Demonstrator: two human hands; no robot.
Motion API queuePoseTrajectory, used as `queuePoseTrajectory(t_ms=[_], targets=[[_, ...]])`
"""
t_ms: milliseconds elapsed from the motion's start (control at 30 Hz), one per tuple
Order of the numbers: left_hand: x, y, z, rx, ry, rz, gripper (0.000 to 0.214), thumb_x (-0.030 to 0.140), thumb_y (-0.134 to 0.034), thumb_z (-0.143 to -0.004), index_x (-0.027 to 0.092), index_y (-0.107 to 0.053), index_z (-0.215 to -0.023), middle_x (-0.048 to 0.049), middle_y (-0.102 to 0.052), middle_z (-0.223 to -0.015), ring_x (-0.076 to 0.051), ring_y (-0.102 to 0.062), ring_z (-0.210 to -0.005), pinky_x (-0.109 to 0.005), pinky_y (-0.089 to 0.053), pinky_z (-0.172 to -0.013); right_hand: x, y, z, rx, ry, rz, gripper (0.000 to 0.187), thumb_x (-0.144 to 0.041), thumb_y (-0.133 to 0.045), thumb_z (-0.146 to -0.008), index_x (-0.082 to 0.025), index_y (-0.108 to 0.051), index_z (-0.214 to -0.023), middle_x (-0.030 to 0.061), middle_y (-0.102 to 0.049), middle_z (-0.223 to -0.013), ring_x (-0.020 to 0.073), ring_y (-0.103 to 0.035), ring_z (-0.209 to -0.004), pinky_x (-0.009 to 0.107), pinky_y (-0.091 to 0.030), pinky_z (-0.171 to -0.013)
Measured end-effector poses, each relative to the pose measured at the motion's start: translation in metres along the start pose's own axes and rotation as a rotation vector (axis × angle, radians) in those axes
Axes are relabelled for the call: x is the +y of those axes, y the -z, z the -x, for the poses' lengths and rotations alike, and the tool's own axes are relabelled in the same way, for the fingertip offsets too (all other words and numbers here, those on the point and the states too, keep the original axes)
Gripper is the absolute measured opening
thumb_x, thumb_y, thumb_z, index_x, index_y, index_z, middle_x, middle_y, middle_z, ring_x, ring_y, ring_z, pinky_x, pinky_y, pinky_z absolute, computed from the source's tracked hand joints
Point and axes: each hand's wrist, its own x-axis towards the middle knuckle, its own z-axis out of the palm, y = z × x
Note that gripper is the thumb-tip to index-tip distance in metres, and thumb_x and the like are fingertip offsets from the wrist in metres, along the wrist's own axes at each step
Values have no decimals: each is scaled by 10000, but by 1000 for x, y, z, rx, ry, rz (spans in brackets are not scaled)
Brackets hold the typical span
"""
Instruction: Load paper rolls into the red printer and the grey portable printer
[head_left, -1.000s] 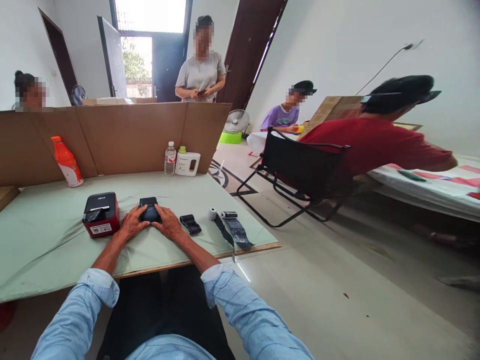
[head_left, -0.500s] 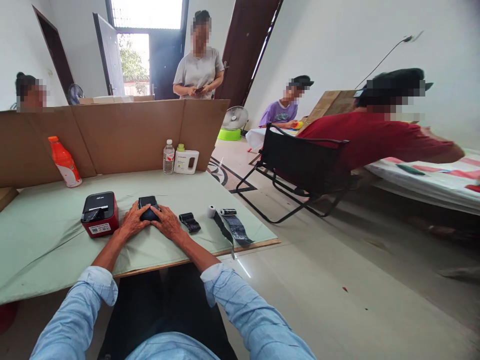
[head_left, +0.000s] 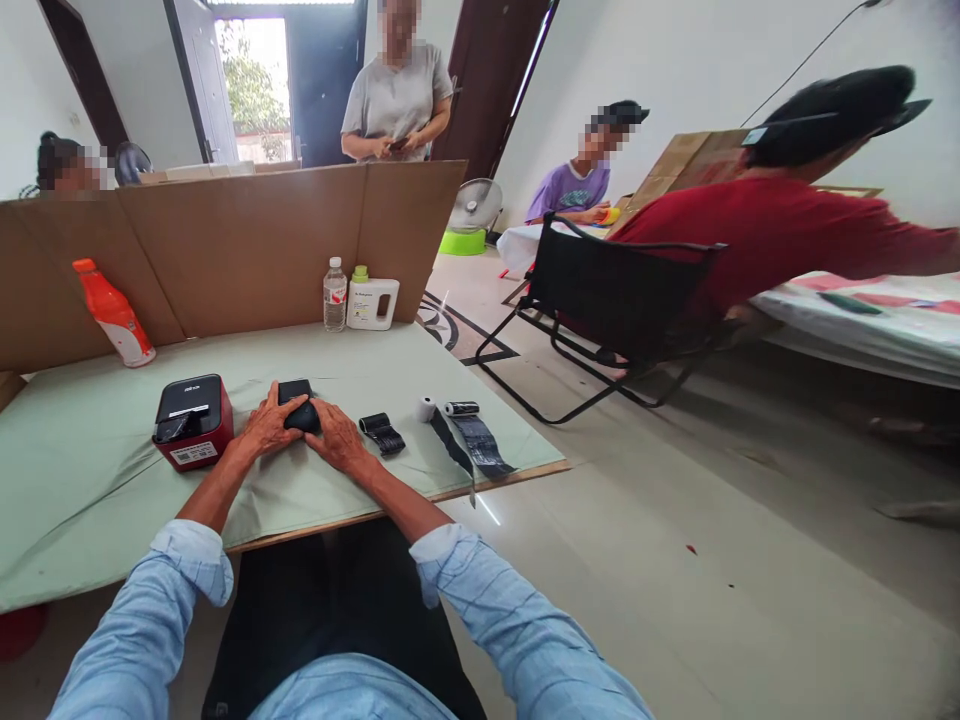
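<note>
On the green-covered table (head_left: 247, 510), a small black box-shaped device (head_left: 293, 391) lies between my two hands. My left hand (head_left: 264, 424) holds it from the left, its fingers reaching over the top. From the right, my right hand (head_left: 337, 434) grips the other side, with the thumb near the front edge. A red and black label printer (head_left: 196, 420) stands just left of my left hand. To the right of my right hand lie a small roll of black ribbon (head_left: 382, 433), a white-cored roll with a dark strip (head_left: 448, 440) and a partly unrolled dark ribbon (head_left: 484, 445).
A cardboard screen (head_left: 300, 240) lines the table's far side. Before it stand an orange bottle (head_left: 114, 312), a water bottle (head_left: 334, 296) and a white jug (head_left: 373, 303). A seated person in red (head_left: 780, 230) is at right, on a black folding chair (head_left: 622, 290).
The view has tipped slightly downward. My right hand has shifted a little to the right along the device, leaving more of its top showing. My left hand stays on it.
</note>
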Motion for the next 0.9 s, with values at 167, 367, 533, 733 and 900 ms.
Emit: queuePoseTrajectory(t_ms=[167,367,533,733,900], targets=[[-6,-13,-5,81,-21,119,885,340,-826,-826,340,-470,-1636,-136,-69,-1834,-485,-479,-1523,-559,-436,-1240,-1,1,6,-26,-45,-23,750,-252,-721,-932,-106,-437,-1611,239,-600,-1518,353,-584,-1385,525,-485,-1200],[-22,-25,-13,138,-49,295,1242,386,-893,-693,180,-225,-1719,-233,-249,-1773,-448,-370,-1599,-531,-390,-1285,1,3,13,-32,-74,-78,765,-245,-701,-945,-140,-406,-1644,218,-606,-1522,352,-591,-1373,534,-497,-1188],[-28,-30,-12,210,-117,386,1285,339,-890,-667,162,-175,-1720,-203,-318,-1755,-406,-345,-1617,-519,-321,-1337,2,8,17,-8,-62,-135,725,-211,-654,-957,-150,-420,-1641,203,-625,-1511,346,-595,-1386,538,-500,-1196],[-19,-37,-12,340,-198,422,1257,282,-844,-727,223,-98,-1737,-171,-253,-1788,-399,-301,-1637,-523,-361,-1321,-9,17,19,109,-30,-128,654,-179,-570,-991,-154,-446,-1633,181,-495,-1656,339,-555,-1444,540,-473,-1234],[-8,-37,-29,359,-238,457,1256,326,-830,-749,254,-61,-1739,-153,-217,-1803,-405,-321,-1625,-528,-481,-1233,-13,38,11,181,-48,-121,630,-168,-537,-983,-168,-484,-1611,154,-502,-1656,341,-557,-1434,565,-478,-1222]])
